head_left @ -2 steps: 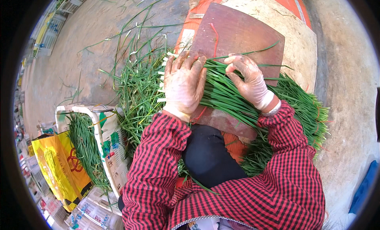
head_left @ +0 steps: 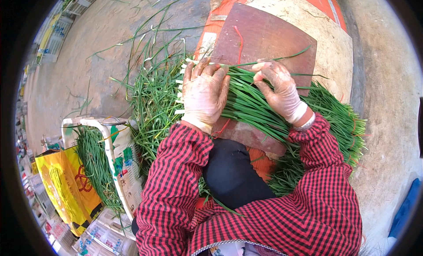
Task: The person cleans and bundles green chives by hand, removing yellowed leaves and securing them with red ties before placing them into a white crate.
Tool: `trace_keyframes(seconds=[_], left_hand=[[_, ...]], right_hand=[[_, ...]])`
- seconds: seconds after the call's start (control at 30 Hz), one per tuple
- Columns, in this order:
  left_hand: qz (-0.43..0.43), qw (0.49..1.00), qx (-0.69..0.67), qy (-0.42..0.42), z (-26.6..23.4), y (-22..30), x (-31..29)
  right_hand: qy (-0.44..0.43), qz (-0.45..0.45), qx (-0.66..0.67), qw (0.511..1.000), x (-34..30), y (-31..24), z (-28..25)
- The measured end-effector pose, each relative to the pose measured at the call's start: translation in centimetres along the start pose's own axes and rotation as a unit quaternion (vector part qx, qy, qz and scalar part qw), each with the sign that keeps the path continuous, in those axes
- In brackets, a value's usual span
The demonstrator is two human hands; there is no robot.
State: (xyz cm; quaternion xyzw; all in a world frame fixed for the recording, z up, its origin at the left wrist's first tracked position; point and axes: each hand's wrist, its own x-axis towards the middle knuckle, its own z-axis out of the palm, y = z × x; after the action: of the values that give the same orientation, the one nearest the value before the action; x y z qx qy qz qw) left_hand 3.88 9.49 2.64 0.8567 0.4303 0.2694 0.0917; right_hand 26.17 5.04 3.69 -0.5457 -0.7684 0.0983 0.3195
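Observation:
A thick bundle of garlic chives [head_left: 251, 101] lies across a dark reddish-brown board [head_left: 269, 35], its pale cut ends to the left. My left hand [head_left: 205, 90], in a dirty thin glove, presses over the bundle near those ends, fingers curving over its far edge. Above the bundle's far side is my right hand [head_left: 280, 86], gloved too, with thumb and fingers drawn together in a pinch. Whatever lies between those fingertips is too small to tell; a long loose blade passes by them. On the board beyond, a red tie [head_left: 239, 44] lies loose.
Loose chive trimmings [head_left: 154, 106] heap on the left. More chive bundles [head_left: 339, 119] with red ties lie at the right. A white-framed holder [head_left: 108, 145] with chives and a yellow bag [head_left: 66, 185] stand at lower left. My dark-clothed knee [head_left: 231, 172] is below the board.
My right hand has shifted very slightly to the right, its fingers still drawn together. The left hand stays on the bundle.

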Motion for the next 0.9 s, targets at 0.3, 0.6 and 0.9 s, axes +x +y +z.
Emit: trace_keyframes(seconds=[0.3, 0.6, 0.9], left_hand=[[-0.027, 0.999, -0.037, 0.007, 1.1, -0.5, -2.3], [-0.033, 0.996, -0.083, 0.006, -2.9, 0.4, -7.1], [-0.301, 0.952, -0.023, 0.041, -13.2, -2.3, -27.2]], right_hand=[[0.063, 0.026, -0.056, 0.996, -2.4, 2.1, -8.1], [0.096, 0.073, 0.203, 0.972, 7.2, -6.1, -10.3], [-0.197, -0.054, 0.003, 0.979, 12.3, -4.6, 6.7]])
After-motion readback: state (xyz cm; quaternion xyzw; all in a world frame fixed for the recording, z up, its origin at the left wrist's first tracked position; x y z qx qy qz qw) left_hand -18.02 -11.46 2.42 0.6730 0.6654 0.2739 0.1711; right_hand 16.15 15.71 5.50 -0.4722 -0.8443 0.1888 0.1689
